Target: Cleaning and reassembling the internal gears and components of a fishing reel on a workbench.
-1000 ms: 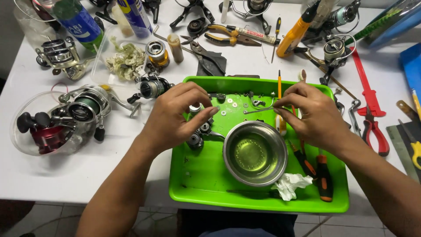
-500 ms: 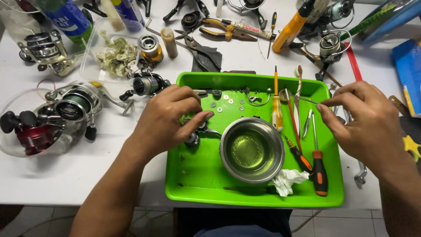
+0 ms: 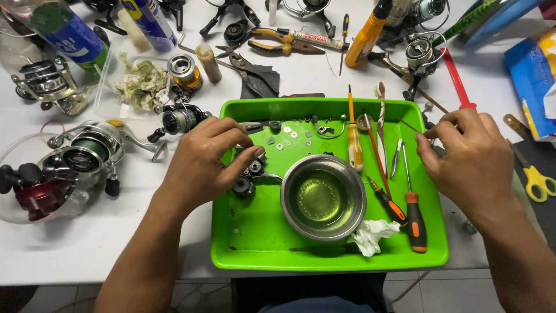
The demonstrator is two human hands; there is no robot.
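My left hand (image 3: pixel 205 165) rests on the left side of a green tray (image 3: pixel 330 264), fingers curled on small black reel parts (image 3: pixel 250 174). Over the tray's right rim, my right hand (image 3: pixel 472 159) pinches a thin metal pick (image 3: pixel 410 125) between thumb and fingers, its tip pointing left. A steel bowl (image 3: pixel 323 197) of yellowish liquid stands in the tray's middle. Small washers (image 3: pixel 289 136) lie scattered behind it. Several screwdrivers (image 3: pixel 414 223) and thin tools lie along the tray's right side, next to a crumpled tissue (image 3: pixel 370 235).
Fishing reels (image 3: pixel 87 153) crowd the white table at the left, one red reel in a clear bowl (image 3: pixel 32 194). Spray cans (image 3: pixel 69 35), pliers (image 3: pixel 284 43), a plastic tub of rags (image 3: pixel 139 87), a red-handled tool (image 3: pixel 457 78) and yellow scissors (image 3: pixel 538 179) surround the tray.
My right hand has drawn back from the tray's middle to its right edge, carrying the thin pick. My left hand has stayed on the reel parts.
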